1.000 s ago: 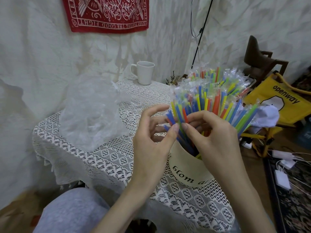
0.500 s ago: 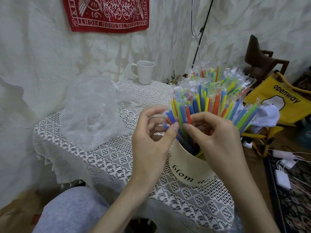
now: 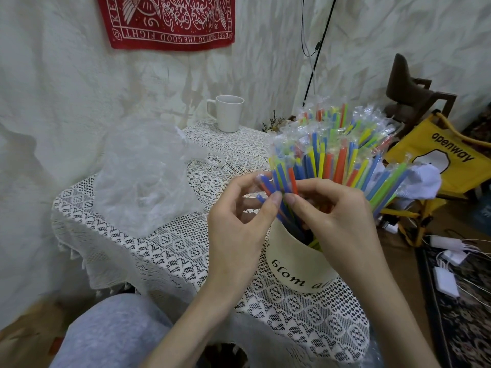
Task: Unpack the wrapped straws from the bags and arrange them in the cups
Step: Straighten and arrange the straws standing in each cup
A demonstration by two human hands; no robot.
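Observation:
A cream cup (image 3: 297, 264) with black lettering stands near the table's front right, packed with several wrapped straws (image 3: 337, 152) in blue, green, yellow and orange that fan upward. My left hand (image 3: 236, 224) pinches a few blue and orange straws at the fan's left edge between thumb and fingers. My right hand (image 3: 337, 216) pinches the neighbouring straws just right of it, thumb tip close to the left thumb. A white mug (image 3: 228, 112) stands at the table's far edge, its inside hidden. A crumpled clear plastic bag (image 3: 143, 179) lies on the table's left.
A lace cloth covers the small table (image 3: 180, 248). A wall is close behind and left. My grey-clad knee (image 3: 111, 335) is below the front edge. A yellow bag (image 3: 451, 155), a dark chair (image 3: 409, 91) and chargers with cables (image 3: 449, 269) sit on the floor at right.
Both hands have stayed at the left edge of the straw fan, with fingers shifting slightly among the straws. The cup and bag have not moved.

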